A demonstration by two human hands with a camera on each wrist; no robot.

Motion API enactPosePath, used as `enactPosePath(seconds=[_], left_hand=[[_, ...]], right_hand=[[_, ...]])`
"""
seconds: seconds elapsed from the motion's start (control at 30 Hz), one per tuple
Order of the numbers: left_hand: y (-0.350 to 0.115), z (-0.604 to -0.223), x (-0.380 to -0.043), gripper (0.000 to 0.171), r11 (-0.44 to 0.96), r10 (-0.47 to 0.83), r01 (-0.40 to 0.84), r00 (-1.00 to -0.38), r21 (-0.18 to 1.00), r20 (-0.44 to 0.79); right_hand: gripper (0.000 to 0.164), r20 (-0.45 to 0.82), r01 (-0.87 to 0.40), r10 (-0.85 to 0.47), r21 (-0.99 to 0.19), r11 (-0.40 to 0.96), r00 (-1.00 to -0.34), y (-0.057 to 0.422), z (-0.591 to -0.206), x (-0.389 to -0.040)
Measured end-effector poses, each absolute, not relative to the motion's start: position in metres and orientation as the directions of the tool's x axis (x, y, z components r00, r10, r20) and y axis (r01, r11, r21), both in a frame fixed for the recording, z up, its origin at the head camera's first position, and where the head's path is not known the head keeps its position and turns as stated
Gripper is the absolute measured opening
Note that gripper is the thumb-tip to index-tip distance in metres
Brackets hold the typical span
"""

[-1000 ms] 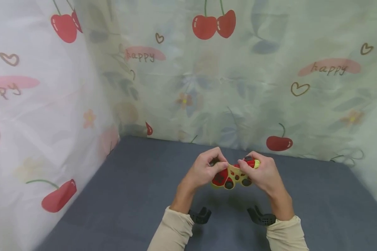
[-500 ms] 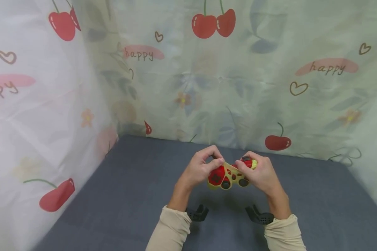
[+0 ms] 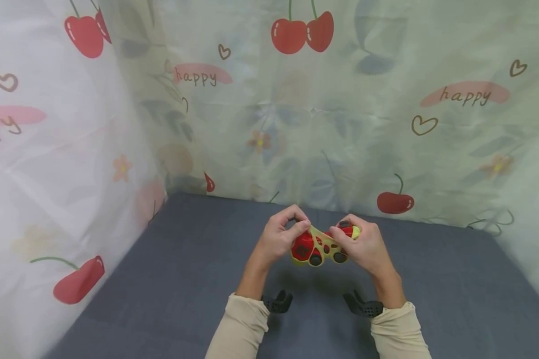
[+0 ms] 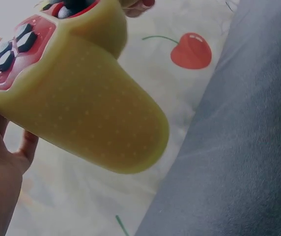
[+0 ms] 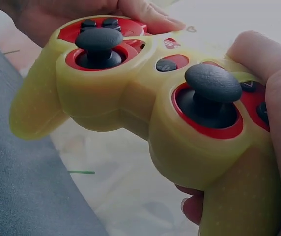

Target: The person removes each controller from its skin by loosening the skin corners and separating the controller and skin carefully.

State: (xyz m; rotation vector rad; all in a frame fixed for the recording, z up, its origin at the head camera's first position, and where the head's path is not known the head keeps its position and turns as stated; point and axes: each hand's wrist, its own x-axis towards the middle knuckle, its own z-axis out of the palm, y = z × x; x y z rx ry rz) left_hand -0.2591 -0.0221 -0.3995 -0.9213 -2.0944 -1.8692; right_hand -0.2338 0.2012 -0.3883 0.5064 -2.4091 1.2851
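Observation:
A red game controller (image 3: 303, 247) with black thumbsticks is held up over the dark cloth in the head view. Around it sits a yellow, rubbery cover (image 5: 130, 105), which fills much of the left wrist view as a rounded grip end. My left hand (image 3: 276, 238) pinches the cover's far edge between thumb and fingers, and a strip of it stretches from the pinch towards the middle. On the other side, my right hand (image 3: 364, 244) grips the right end, its thumb on top and fingers beneath. The thumb covers part of the right-hand buttons.
Dark grey cloth (image 3: 184, 279) spreads below the hands. Cherry-printed curtains (image 3: 251, 114) stand behind and to the left. Black brackets (image 3: 279, 302) stick out from both wrists above the cloth.
Both hands and the controller have shifted left in the head view. My left pinch has drawn up and away, so the yellow edge between the hands is stretched further.

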Motion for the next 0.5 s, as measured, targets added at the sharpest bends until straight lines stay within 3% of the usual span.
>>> enactPosePath(seconds=[0.5], left_hand=[[-0.0226,-0.3980,-0.2605,0.007,0.122,0.281,0.567,-0.807,0.815,0.520]], right_hand=[[0.013,0.489,-0.491,-0.150,-0.707,0.508,-0.859,0.2060,-0.3860,-0.2316]])
